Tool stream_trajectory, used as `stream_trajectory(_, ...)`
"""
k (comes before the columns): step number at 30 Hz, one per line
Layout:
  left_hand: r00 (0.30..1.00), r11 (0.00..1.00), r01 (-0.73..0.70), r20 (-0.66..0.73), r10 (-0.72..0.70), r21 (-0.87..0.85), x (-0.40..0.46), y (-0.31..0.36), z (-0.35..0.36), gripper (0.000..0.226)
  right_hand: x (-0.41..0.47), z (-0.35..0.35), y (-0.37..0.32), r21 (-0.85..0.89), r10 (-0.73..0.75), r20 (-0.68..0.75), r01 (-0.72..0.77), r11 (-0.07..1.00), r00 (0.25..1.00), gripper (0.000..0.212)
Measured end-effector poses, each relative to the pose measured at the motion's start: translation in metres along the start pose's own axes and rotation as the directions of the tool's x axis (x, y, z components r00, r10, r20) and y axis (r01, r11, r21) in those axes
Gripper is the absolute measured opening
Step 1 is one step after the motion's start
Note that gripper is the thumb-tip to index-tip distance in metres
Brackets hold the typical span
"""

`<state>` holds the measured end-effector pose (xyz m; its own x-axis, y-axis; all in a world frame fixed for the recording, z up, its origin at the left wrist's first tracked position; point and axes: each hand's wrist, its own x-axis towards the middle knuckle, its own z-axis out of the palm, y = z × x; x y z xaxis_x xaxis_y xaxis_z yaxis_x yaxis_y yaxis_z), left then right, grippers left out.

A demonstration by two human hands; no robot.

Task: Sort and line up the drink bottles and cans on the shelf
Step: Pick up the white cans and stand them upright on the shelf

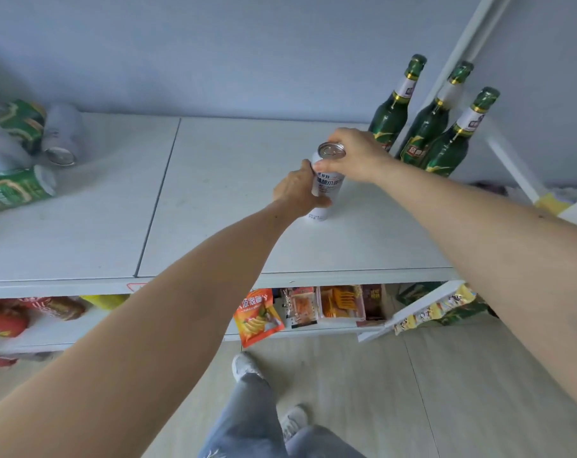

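White can (327, 183), upright on the shelf top (214, 209): blue Chinese characters in a band on its side, too blurred to read with certainty; smaller print below, illegible. Orange snack bag (255, 317) hanging at the lower shelf: white Chinese characters on a red strip along its top, not resolved. Green bottles (445, 147): red label patch with white characters on the middle one, unreadable. Green cans (14, 191) at left: label print illegible.
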<state>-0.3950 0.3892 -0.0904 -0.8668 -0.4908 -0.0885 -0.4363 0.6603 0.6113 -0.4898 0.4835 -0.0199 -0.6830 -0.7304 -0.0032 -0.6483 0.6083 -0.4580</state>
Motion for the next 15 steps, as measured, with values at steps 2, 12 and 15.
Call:
stream_trajectory(2,1.000,1.000,-0.002,-0.003,0.002,0.002,0.013,0.006,0.007,0.062,0.007,-0.002,0.012,0.007,0.005,-0.014,-0.005,1.000,1.000,0.055)
stream_trajectory(12,0.999,1.000,-0.003,-0.034,0.004,0.022,0.061,0.023,0.020,0.063,0.045,-0.016,0.039,0.019,-0.024,-0.016,0.025,1.000,1.000,0.054)
stream_trajectory(15,0.999,1.000,0.004,-0.049,-0.004,-0.009,0.079,0.022,0.019,0.064,0.064,-0.016,0.040,-0.002,-0.026,-0.022,0.026,1.000,0.999,0.056)
